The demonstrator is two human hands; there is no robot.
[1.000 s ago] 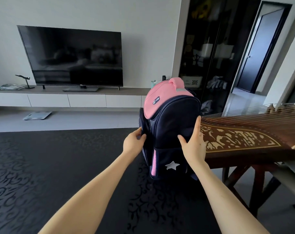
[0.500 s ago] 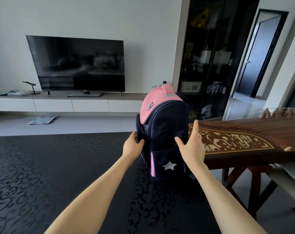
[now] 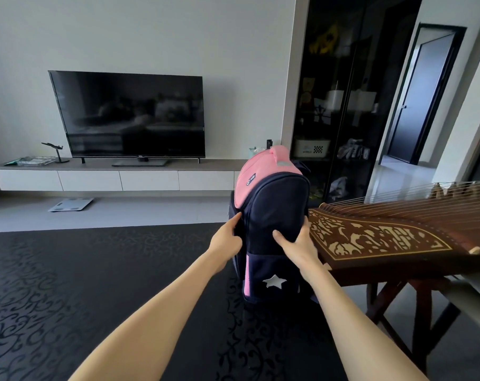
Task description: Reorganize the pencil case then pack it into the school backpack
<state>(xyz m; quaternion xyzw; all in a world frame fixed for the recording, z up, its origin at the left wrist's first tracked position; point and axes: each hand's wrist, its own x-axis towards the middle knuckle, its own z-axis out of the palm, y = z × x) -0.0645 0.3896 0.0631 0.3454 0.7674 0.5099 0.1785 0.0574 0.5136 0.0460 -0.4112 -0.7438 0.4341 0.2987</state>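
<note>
Though badge (image 3: 250,180) on backpack (image 3: 277,204) unreadable, left hand (image 3: 227,240), right hand (image 3: 299,246) clutch its sides.

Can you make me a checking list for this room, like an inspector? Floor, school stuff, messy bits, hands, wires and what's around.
Surface: black patterned carpet.
Job's things: navy and pink backpack, upright; pencil case not seen.
Clutter: bathroom scale on the pale floor.
Hands: left hand grips the backpack's left edge; right hand grips its right side.
Cables: nothing seen.
Surroundings: TV on a low console, dark glass cabinet, wooden zither right of the backpack.
</note>
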